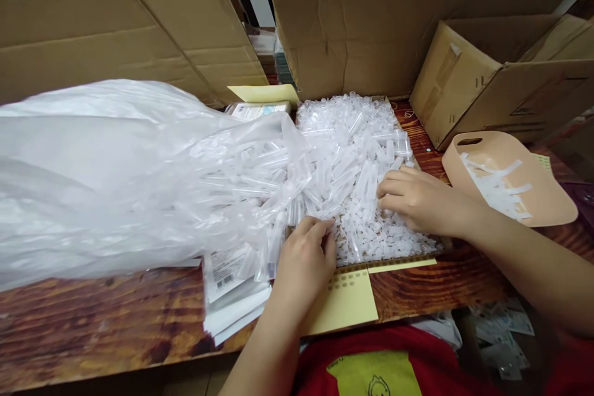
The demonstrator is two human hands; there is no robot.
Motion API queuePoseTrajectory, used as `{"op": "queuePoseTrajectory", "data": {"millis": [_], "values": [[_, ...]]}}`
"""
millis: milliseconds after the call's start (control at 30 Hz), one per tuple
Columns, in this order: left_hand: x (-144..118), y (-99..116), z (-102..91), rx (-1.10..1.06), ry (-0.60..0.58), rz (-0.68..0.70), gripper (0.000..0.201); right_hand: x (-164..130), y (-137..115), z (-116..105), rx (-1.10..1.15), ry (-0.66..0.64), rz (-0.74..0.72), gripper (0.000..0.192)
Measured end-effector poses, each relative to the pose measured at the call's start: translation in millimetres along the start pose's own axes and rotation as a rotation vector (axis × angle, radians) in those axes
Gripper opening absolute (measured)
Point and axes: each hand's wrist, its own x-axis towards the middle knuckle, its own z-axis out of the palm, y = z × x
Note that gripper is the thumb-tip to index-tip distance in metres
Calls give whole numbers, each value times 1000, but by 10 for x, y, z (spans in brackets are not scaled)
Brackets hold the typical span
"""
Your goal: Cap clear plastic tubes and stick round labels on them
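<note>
clear plastic tubes (357,161), heaped, spilling from bag (116,173)

Both hands palm-down, fingers curled: left (304,260), right (415,198).

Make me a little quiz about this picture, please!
1. True or false: the beige tray holds white strips.
2. Which hand rests flat on the clear tubes: A left, B right?
3. Fill in: the big plastic bag lies on the person's ____ side.

Key: 1 true. 2 B; the right hand lies on them, the left hand touches the pile's edge. 3 left.
</note>
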Motion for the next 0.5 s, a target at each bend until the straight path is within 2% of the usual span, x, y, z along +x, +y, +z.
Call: {"op": "queuePoseTrajectory", "data": {"millis": [100,200,367,433,500], "values": [[20,20,-35,-67,9,18,17,-11,-140,-23,85,118,-25,22],[40,41,-94,-152,1,-5,14,29,-298,-36,136,152,-41,22],[35,39,-154,-390,3,-226,8,187,-530,46,131,43,-73,12],[23,48,-148,-590,15,-319,9,237,-561,107,90,-7,-80,10],[17,75,-144,-843,59,-386,12,262,-545,165,88,-1,-76,8]]}}
